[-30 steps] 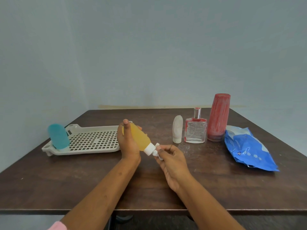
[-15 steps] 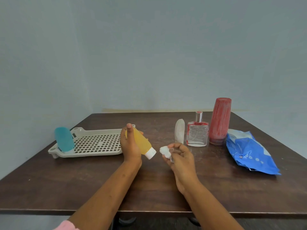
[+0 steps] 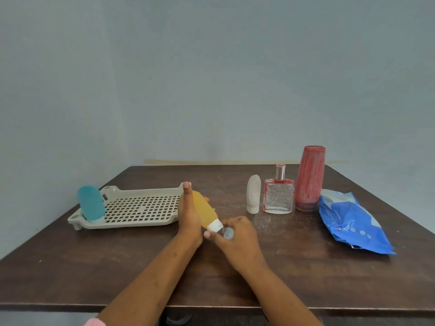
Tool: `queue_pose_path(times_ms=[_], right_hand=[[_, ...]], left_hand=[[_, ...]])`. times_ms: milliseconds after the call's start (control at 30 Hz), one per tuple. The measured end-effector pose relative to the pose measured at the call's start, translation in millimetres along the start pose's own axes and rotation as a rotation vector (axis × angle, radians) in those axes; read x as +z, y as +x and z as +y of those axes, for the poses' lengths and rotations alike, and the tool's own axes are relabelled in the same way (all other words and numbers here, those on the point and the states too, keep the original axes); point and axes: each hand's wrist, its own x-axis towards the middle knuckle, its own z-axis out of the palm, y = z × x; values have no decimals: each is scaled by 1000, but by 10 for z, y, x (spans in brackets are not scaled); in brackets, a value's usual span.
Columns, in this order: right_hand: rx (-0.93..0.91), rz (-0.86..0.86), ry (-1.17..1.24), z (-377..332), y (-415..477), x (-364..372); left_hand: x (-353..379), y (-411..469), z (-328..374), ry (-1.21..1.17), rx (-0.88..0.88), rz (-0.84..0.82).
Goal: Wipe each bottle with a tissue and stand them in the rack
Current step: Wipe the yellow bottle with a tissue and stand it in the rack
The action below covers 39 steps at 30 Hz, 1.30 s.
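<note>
Head view: left hand (image 3: 188,215) grips the orange bottle (image 3: 204,209) tilted, white cap (image 3: 215,225) down, just beside the rack (image 3: 146,191).
Bottle soft-looking, rounded, matte; fingers wrapped round its body, thumb straight along it. Right hand (image 3: 237,240) pinches a small crumpled tissue (image 3: 227,232) against the cap, fingers curled together. Perforated beige plastic rack holds a blue bottle (image 3: 91,203), cap down. On the dark wooden table (image 3: 306,267) stand a white tube (image 3: 253,194), a clear glass perfume bottle (image 3: 279,196) and a tall red bottle (image 3: 309,180); blue crinkled packet (image 3: 353,222) near them, print unreadable.
</note>
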Motion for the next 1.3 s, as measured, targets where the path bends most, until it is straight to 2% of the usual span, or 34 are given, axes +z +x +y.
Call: queue_pose_path(times_ms=[100, 133, 200, 300, 367, 467, 700, 933, 1167, 1300], right_hand=[[11, 1, 45, -4, -14, -21], [31, -2, 137, -1, -14, -38], [151, -73, 501, -34, -27, -90], [304, -310, 984, -119, -69, -148], [354, -415, 1122, -160, -96, -175], [444, -431, 1235, -172, -98, -185], [458, -328, 1155, -150, -112, -185], [329, -198, 724, -124, -72, -155], [230, -295, 445, -70, -28, -237], [228, -467, 469, 50, 45, -336]], left_hand=[[-6, -21, 45, -57, -92, -101], [3, -44, 75, -85, -90, -146], [9, -70, 113, -130, -121, -222], [32, -109, 160, -249, -238, -341], [63, -132, 197, -328, -289, -412], [114, -179, 243, -408, -284, -470], [173, -154, 268, -440, -225, -449], [89, -47, 232, -396, -247, -392], [77, 122, 91, -265, -379, -391], [82, 218, 35, -211, -446, -427]])
